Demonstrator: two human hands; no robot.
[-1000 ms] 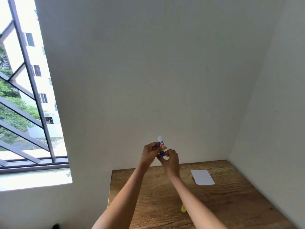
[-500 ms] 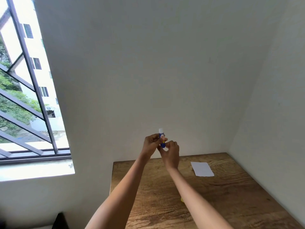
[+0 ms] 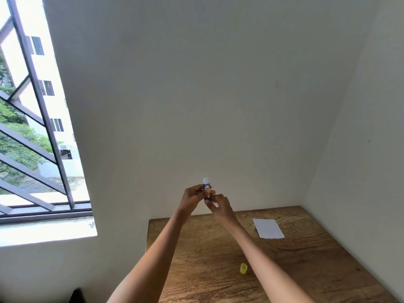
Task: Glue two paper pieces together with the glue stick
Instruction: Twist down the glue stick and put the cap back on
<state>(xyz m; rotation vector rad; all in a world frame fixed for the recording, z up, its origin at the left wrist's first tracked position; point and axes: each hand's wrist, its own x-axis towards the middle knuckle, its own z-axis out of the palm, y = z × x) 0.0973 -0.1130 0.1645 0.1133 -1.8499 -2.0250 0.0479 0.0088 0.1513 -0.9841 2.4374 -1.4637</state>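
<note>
I hold a small blue glue stick (image 3: 206,186) upright in front of the wall, its white glue tip exposed at the top. My left hand (image 3: 193,199) grips its body from the left. My right hand (image 3: 219,207) pinches its bottom end from below right. The yellow cap (image 3: 243,268) stands on the wooden table (image 3: 196,248) between my forearms. A white paper piece (image 3: 268,228) lies flat on the table at the far right. I see only that one paper.
The table fits into a corner, with white walls behind it and to its right. A barred window (image 3: 32,132) with a ledge is at the left. Something dark (image 3: 76,296) sits on the floor left of the table.
Both hands and the glue stick have stayed together. The view has shifted slightly, so the yellow cap is now fully in sight beside my right forearm.
</note>
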